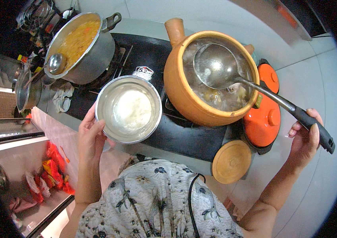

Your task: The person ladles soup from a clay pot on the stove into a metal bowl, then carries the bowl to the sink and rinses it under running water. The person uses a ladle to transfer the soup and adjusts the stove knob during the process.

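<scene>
My left hand point(92, 134) grips the near-left rim of a round metal bowl point(109, 119), with a pale, whitish content point(134, 108) in its bottom. In my right hand point(303, 136) is the black handle of a steel ladle point(217, 67). The ladle's bowl is over the mouth of an orange-brown clay pot point(183, 98), which stands on the stove. Cloudy liquid with yellowish pieces point(213, 95) shows inside the pot, below the ladle. Whether the ladle touches the liquid I cannot tell. A stubby clay handle point(175, 31) sticks out from the pot's far-left side.
A large metal pot point(94, 62) of orange-yellow soup stands on the black gas stove point(171, 139), a second ladle point(56, 63) at its rim. Orange lidded pots point(262, 122) stand along the right wall. A clay lid point(231, 162) lies by the stove's near-right corner. A cloth point(63, 96) lies left.
</scene>
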Available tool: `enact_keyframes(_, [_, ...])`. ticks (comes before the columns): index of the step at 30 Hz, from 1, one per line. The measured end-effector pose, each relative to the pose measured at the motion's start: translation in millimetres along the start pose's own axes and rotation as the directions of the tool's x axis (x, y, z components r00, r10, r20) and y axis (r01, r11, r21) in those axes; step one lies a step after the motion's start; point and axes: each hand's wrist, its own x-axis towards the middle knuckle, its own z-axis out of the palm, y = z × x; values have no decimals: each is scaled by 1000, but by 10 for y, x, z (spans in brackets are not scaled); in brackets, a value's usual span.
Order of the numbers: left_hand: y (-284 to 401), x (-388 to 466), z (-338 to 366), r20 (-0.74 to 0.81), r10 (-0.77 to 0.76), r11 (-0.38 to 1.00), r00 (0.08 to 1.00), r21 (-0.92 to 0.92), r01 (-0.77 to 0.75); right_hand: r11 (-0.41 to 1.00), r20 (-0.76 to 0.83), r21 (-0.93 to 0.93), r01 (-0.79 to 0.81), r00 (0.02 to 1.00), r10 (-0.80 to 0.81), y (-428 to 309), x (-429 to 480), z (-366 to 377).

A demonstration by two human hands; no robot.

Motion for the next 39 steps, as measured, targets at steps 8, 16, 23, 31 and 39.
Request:
enact_keyframes(8, [-2, -22, -22, 58, 0, 1000, 998, 0, 0, 974, -75, -219, 56, 994, -74, -183, -89, -1])
enact_keyframes(16, [-53, -50, -116, -28, 32, 999, 999, -10, -32, 952, 14, -306, 27, 1000, -23, -119, -152, 171])
enact_keyframes(23, [0, -73, -41, -33, 47, 998, 998, -40, -49, 976, 70, -216, 34, 997, -19, -58, -109, 360])
enact_keyframes(31, [-11, -93, -43, -11, 26, 998, 1000, -57, -27, 983, 133, -183, 34, 991, -9, -99, -40, 545])
enact_keyframes(39, [-39, -91, -95, 32, 27, 996, 999, -85, -24, 995, 148, -97, -29, 988, 43, -166, -74, 679])
